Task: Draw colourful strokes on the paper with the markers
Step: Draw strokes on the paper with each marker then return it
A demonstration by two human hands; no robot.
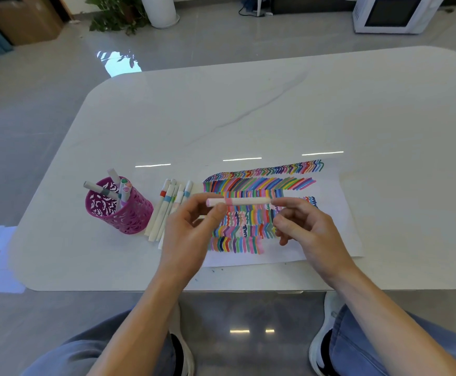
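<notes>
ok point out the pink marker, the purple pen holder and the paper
pink marker (245,201): head view, middle of its barrel
purple pen holder (129,215): head view, its cut-out side wall
paper (332,185): head view, bare white right margin

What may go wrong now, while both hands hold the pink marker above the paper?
1. The left hand and right hand only pinch the pink marker by its ends over the paper; it may slip and spoil finished strokes.
2. The loose markers lie just beside the left hand; a nudge might set them rolling.
</notes>
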